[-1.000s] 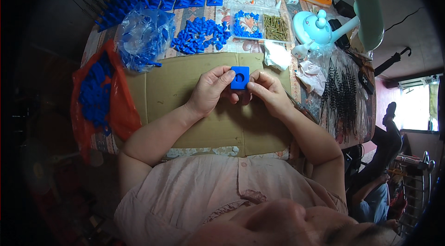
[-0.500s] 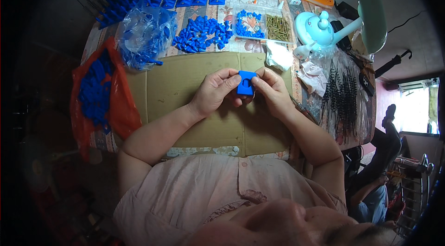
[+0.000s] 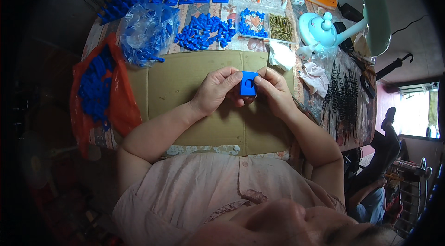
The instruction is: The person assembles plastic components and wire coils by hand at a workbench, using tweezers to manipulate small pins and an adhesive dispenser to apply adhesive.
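A small blue rectangular plastic block (image 3: 249,89) with a round recess in its face is held up between both hands. My left hand (image 3: 214,89) pinches its left edge, thumb on the upper left corner. On the other side my right hand (image 3: 275,87) grips the upper right edge with thumb and finger. Fingertips of the left hand show below the block; the rest of its back is hidden. Both hands are above a flat sheet of brown cardboard (image 3: 194,125) on the table.
Beyond the cardboard lie a pile of blue plastic pieces (image 3: 204,32), a clear bag (image 3: 147,37) and a divided box (image 3: 252,35) with brass-coloured screws (image 3: 281,28). An orange-red bag (image 3: 125,102) is at left; a pale green lamp (image 3: 320,30) and black springs (image 3: 343,95) at right.
The blue block has turned slightly between my fingers, so its face shows wider. Both hands keep their grip in nearly the same place, and the view has shifted a little.
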{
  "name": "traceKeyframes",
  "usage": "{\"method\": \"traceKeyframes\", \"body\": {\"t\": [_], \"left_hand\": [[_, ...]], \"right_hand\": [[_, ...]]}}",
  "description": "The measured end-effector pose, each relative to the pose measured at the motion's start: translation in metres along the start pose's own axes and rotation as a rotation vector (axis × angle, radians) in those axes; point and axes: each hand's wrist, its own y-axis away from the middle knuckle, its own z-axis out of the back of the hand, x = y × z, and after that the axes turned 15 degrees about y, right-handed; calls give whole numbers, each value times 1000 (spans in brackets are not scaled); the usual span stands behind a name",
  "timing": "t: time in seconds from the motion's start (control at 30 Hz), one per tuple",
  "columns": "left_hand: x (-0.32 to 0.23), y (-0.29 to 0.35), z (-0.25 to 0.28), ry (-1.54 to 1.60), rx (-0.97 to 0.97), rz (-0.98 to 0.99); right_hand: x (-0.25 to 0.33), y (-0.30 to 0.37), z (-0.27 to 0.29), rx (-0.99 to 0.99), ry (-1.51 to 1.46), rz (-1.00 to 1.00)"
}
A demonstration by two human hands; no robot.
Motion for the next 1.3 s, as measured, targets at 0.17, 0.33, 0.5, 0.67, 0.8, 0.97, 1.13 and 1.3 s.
{"method": "traceKeyframes", "body": {"t": [0.17, 0.33, 0.5, 0.67, 0.8, 0.97, 1.13, 1.3], "left_hand": [[-1, 0, -4, -2, 26, -27], [0, 0, -8, -17, 41, -44], [1, 0, -1, -39, 4, -40], [2, 0, 0, -19, -35, -24], [2, 0, -4, 6, -44, -22], [3, -1, -3, -62, -37, -68], [2, -2, -2, 19, -85, -73], [1, -2, 1, -47, -20, -45]], "right_hand": [[-1, -1, 0, -4, 19, 26], [3, 0, 0, -12, -70, -46], [1, 0, 1, 3, 24, -6], [1, 0, 0, 21, 84, 43], [2, 1, -2, -1, 50, 21], [1, 1, -2, 6, 15, 11], [-1, 1, -3, 85, -12, 20], [1, 1, -1, 99, -20, 20]]}}
